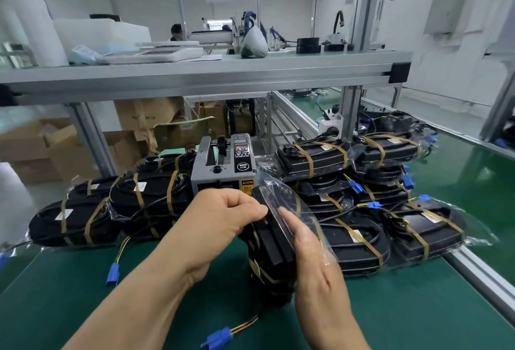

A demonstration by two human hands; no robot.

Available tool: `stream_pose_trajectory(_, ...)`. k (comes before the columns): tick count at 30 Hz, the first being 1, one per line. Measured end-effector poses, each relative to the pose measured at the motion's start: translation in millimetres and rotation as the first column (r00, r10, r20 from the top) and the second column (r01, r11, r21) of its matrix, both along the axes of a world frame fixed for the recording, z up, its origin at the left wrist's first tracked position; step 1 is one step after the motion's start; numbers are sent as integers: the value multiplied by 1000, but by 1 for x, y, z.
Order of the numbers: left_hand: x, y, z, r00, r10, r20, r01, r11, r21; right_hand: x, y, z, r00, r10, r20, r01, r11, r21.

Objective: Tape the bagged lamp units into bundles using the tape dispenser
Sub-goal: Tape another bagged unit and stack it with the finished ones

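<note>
A black bagged lamp unit (274,249) stands on edge on the green mat, its clear bag sticking up at the top. My left hand (223,218) grips its upper left edge with curled fingers. My right hand (312,252) holds its right side, thumb pressed along the black face. Brown tape bands wrap its lower part. The grey tape dispenser (223,165) sits directly behind my left hand. A blue connector (218,337) on coloured wires trails from the unit toward me.
Taped bundles lie stacked left (111,210) and right (376,196) of the dispenser. Another blue connector (113,274) lies on the green mat (83,294). An aluminium rail (479,274) edges the mat on the right. A shelf (195,73) spans overhead.
</note>
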State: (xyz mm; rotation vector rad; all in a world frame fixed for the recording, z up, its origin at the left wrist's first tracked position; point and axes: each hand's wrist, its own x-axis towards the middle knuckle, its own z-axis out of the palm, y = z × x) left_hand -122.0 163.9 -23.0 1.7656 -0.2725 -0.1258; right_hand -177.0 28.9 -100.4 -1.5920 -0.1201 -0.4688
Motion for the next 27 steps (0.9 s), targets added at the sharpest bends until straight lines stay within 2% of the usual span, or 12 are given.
stream_pose_trajectory(5, 1, -2, -3, 1000, 20, 11, -20, 1000, 3, -2, 2, 3, 999, 22, 45, -21, 1000, -17)
stream_pose_trajectory(27, 2, -4, -21, 976, 126, 179, -152, 978, 142, -4, 3, 2, 996, 78, 53, -78, 997, 7)
